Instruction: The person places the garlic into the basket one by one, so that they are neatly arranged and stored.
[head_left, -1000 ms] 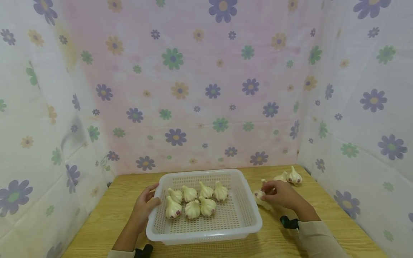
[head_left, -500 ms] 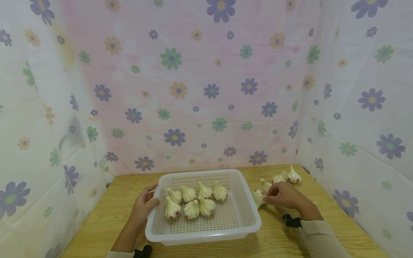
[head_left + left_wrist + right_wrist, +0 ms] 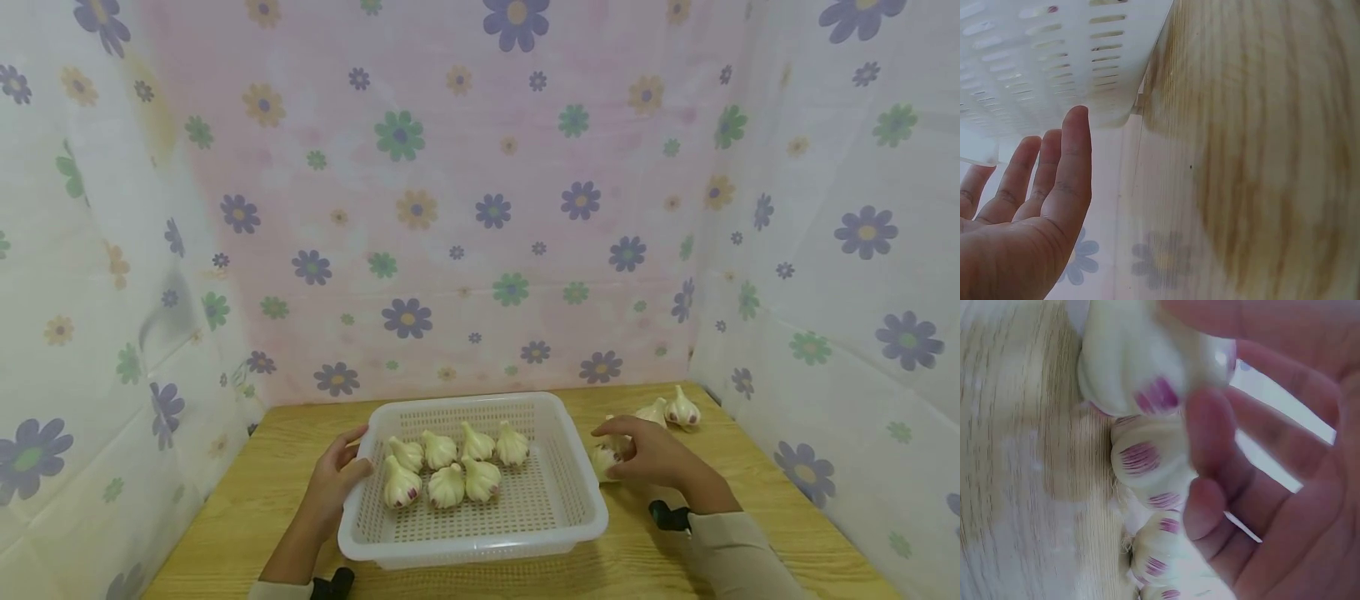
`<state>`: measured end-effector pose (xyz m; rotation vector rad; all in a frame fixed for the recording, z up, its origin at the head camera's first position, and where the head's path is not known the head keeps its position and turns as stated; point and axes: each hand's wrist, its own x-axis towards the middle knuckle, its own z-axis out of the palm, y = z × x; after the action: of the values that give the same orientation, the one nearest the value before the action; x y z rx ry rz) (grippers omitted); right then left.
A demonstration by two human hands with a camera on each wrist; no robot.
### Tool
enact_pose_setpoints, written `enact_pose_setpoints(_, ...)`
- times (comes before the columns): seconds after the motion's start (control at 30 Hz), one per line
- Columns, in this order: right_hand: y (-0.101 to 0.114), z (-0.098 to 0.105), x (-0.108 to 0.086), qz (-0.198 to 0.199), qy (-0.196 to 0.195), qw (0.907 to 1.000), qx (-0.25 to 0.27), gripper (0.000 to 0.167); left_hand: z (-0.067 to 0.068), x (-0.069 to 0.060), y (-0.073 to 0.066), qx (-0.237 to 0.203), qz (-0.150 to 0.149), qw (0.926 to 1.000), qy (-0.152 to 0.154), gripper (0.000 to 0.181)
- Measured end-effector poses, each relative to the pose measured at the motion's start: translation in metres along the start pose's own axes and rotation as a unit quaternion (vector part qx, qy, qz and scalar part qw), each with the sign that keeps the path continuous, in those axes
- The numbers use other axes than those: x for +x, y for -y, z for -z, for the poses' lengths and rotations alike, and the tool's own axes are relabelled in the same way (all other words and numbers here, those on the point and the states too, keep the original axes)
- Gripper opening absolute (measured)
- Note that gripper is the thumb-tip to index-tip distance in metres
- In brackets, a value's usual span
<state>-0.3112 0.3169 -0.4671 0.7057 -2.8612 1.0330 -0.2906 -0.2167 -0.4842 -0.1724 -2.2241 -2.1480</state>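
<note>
A white plastic basket (image 3: 480,550) with slotted walls stands on the table, several garlic bulbs (image 3: 447,487) in its left half. My left hand (image 3: 334,479) rests against the basket's left side, thumb at the rim. In the left wrist view its fingers (image 3: 1072,162) are nearly straight along the outer wall. Right of the basket, my right hand (image 3: 651,450) holds a garlic bulb (image 3: 606,460) between thumb and fingers. The right wrist view shows this purple-marked bulb (image 3: 1141,362) close up, with more garlic bulbs (image 3: 1147,453) in a row beyond it.
Two garlic bulbs (image 3: 682,408) lie at the table's back right, and another is mostly hidden behind my right hand. Flower-printed sheets (image 3: 450,250) close off the back and both sides of the wooden table (image 3: 255,500).
My right hand drew back slightly from the bulb nearest the basket, then moved left again and its fingers came around that bulb. The left hand and basket stay put.
</note>
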Motion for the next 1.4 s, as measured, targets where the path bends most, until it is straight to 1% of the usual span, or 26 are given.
enact_pose_setpoints(0.17,0.0,-0.001,0.0,-0.012,0.018,0.9996,-0.016,0.049,0.0,0.0,0.0,-0.002,0.005,1.0,0.0,0.064)
enact_pose_setpoints(0.33,0.002,0.003,-0.001,-0.003,0.017,0.9997,-0.019,0.046,0.0,0.0,-0.001,-0.002,0.005,1.0,-0.001,0.063)
enact_pose_setpoints(0.5,-0.001,0.008,-0.001,0.005,0.01,0.9998,-0.014,0.043,0.0,0.0,-0.001,-0.001,0.005,1.0,-0.002,0.063)
enact_pose_setpoints(0.57,-0.003,0.01,-0.002,0.007,0.002,0.9999,-0.013,0.043,0.0,0.0,-0.001,-0.002,0.007,1.0,-0.001,0.063)
enact_pose_setpoints(0.7,-0.005,0.013,-0.004,-0.004,-0.019,0.9997,-0.014,0.044,0.001,0.001,-0.001,-0.003,0.009,1.0,0.003,0.063)
enact_pose_setpoints(1.0,0.002,0.019,-0.007,-0.031,-0.068,0.9968,-0.029,0.044,0.001,-0.001,-0.002,-0.009,0.007,0.9999,0.005,0.064)
enact_pose_setpoints(1.13,0.007,0.022,-0.009,-0.039,-0.086,0.9955,-0.006,0.046,0.0,-0.001,-0.002,-0.009,0.006,0.9999,0.005,0.064)
enact_pose_setpoints(1.27,0.008,0.023,-0.009,-0.05,-0.096,0.9939,0.02,0.05,0.001,0.0,-0.001,-0.006,0.007,0.9999,0.004,0.064)
enact_pose_setpoints(1.4,0.009,0.025,-0.009,-0.051,-0.102,0.9932,0.024,0.059,0.001,0.0,0.0,-0.007,0.006,0.9999,0.005,0.064)
